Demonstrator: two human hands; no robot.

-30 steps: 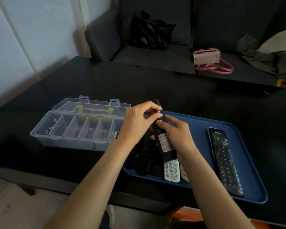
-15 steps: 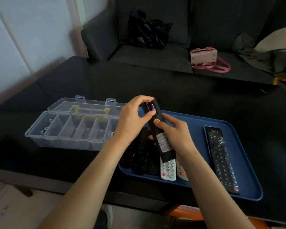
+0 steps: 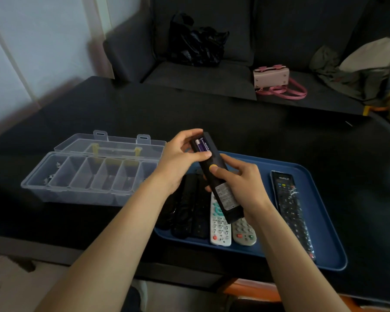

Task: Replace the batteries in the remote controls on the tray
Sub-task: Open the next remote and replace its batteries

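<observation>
- Above the blue tray (image 3: 324, 255), a black remote control (image 3: 221, 176) is held back-up; its compartment is uncovered, two purple batteries (image 3: 202, 146) seated.
- Left hand (image 3: 178, 163) fingers curl round its far end; right hand (image 3: 241, 183) grips the middle.
- Judged step: batteries fitted. Next: refit the cover, which is not seen.
- Clear organiser box (image 3: 88, 176) lies open at left.

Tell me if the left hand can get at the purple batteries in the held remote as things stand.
Probably yes: the left hand grips the black remote beside the exposed purple batteries, nothing covering them.
</observation>
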